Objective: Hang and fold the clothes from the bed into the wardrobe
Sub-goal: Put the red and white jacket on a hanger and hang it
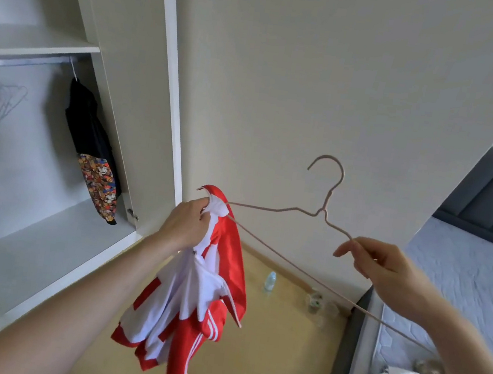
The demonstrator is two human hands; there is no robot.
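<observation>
While right hand pinches hanger — left hand grips jacket

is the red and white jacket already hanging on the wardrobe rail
No, the red and white jacket hangs from the left hand, with the right hand holding the hanger.

rail left – open | right – dark garment blocks

Head camera looks forward and down, close over both forearms, seemingly wide-angle
</observation>
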